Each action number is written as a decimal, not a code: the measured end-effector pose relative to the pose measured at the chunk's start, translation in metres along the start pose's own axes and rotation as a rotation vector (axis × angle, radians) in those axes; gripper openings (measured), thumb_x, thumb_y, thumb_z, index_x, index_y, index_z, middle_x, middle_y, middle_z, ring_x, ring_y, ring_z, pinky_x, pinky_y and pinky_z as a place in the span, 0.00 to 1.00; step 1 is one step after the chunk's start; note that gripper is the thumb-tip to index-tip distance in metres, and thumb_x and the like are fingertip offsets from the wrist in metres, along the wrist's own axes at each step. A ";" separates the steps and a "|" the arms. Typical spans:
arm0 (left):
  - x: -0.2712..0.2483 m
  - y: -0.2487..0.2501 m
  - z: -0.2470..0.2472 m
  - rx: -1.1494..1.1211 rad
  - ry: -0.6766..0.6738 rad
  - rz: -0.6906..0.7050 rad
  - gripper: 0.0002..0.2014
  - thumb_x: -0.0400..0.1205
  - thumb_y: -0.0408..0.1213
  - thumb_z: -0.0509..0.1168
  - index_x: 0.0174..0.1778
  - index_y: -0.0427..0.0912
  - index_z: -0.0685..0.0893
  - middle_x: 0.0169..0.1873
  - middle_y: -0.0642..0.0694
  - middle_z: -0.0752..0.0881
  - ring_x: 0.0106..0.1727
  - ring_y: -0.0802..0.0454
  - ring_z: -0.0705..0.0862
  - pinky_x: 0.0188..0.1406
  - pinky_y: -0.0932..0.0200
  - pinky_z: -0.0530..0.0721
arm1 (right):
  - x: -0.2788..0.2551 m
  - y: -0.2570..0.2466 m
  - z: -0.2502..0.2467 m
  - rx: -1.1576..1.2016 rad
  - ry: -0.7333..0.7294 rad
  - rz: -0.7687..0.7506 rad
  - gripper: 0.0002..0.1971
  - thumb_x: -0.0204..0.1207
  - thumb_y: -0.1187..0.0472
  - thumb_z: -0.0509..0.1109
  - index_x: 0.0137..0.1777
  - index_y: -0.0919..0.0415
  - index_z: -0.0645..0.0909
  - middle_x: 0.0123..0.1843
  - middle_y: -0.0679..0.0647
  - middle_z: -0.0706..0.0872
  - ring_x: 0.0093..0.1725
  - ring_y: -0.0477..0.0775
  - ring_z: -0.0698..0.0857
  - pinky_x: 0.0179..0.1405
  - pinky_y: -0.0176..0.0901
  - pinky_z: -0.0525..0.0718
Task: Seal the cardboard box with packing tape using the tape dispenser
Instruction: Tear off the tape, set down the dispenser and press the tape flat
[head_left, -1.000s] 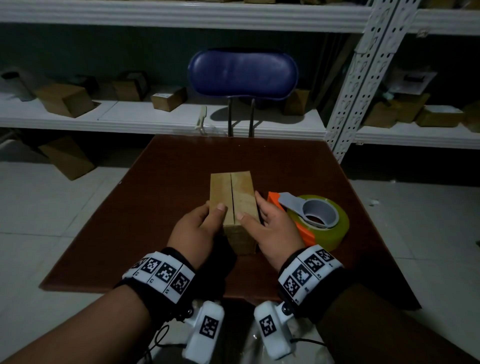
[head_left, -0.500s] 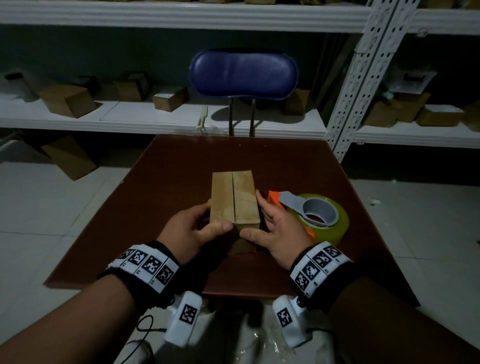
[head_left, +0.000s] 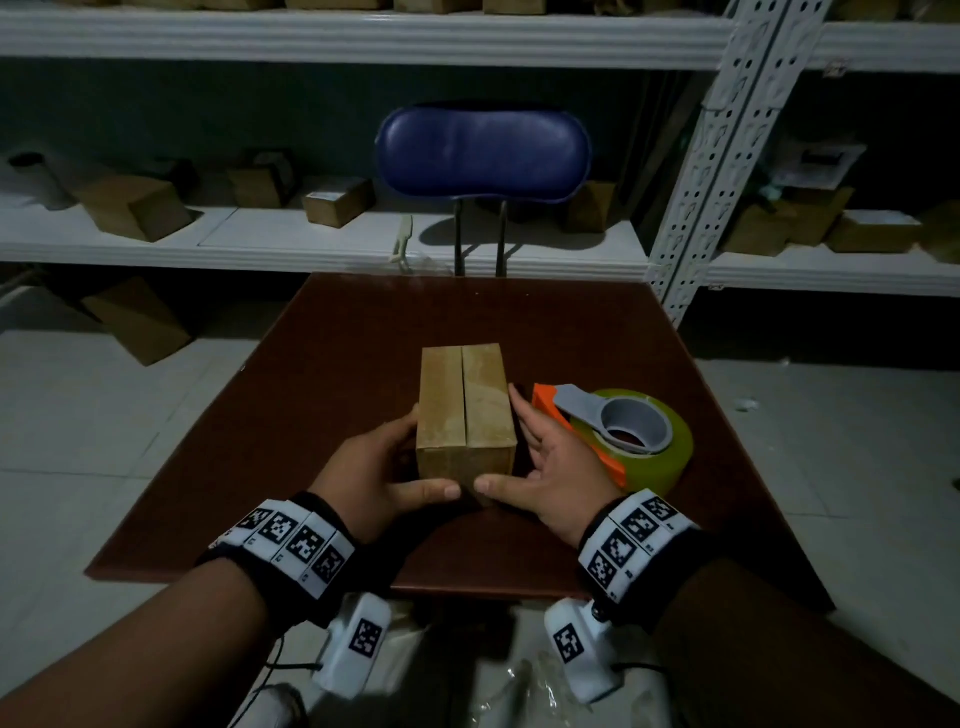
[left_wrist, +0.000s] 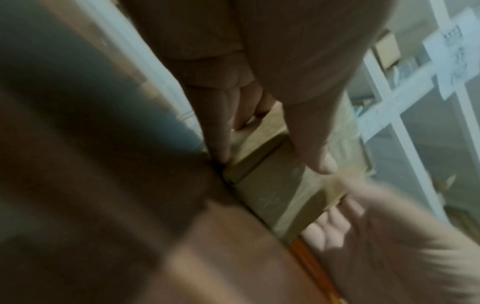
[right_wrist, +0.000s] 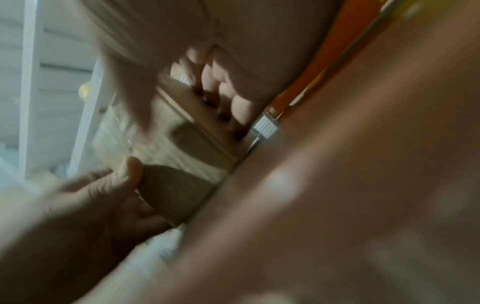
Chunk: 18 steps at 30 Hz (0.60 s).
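Left hand and right hand grasp cardboard box sides, thumbs on near face

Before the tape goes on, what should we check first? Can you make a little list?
1. Flaps of the cardboard box closed, meeting at the middle seam: ok.
2. Box flat on the table: ok.
3. Box steadied: ok, left hand and right hand hold its sides, thumbs on the near face.
4. Tape dispenser close by: ok, just right of the box.
5. A hand free to lift it: not ok, both are on the box.
6. Loose tape end ready: cannot tell.
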<state>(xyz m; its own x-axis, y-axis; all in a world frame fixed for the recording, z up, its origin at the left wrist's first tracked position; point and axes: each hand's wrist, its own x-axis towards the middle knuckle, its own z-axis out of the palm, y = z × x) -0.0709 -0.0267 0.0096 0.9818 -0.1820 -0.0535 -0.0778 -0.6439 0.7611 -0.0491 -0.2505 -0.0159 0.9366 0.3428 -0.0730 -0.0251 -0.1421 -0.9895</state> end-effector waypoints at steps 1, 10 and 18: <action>-0.001 0.001 0.001 -0.042 0.006 -0.009 0.41 0.64 0.61 0.76 0.76 0.59 0.75 0.65 0.63 0.84 0.63 0.71 0.82 0.65 0.64 0.79 | -0.001 -0.002 0.001 0.037 0.003 -0.003 0.50 0.71 0.59 0.83 0.88 0.47 0.56 0.82 0.41 0.73 0.79 0.39 0.73 0.78 0.49 0.76; 0.005 0.018 0.014 -0.425 0.235 -0.170 0.13 0.83 0.53 0.67 0.48 0.49 0.92 0.43 0.51 0.94 0.43 0.60 0.91 0.44 0.58 0.82 | 0.007 -0.007 0.015 0.065 0.161 0.018 0.29 0.84 0.48 0.66 0.85 0.49 0.68 0.73 0.46 0.84 0.68 0.44 0.85 0.68 0.50 0.86; 0.006 0.018 0.016 -0.484 0.280 -0.204 0.11 0.87 0.42 0.63 0.53 0.45 0.91 0.43 0.51 0.93 0.46 0.58 0.90 0.44 0.62 0.82 | 0.007 -0.015 0.024 -0.052 0.235 -0.001 0.35 0.78 0.36 0.59 0.85 0.44 0.65 0.80 0.42 0.76 0.78 0.43 0.76 0.79 0.56 0.75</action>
<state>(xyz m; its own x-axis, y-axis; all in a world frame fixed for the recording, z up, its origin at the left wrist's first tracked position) -0.0695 -0.0508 0.0128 0.9822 0.1546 -0.1071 0.1400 -0.2210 0.9652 -0.0507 -0.2240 -0.0045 0.9924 0.1179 -0.0345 -0.0114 -0.1917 -0.9814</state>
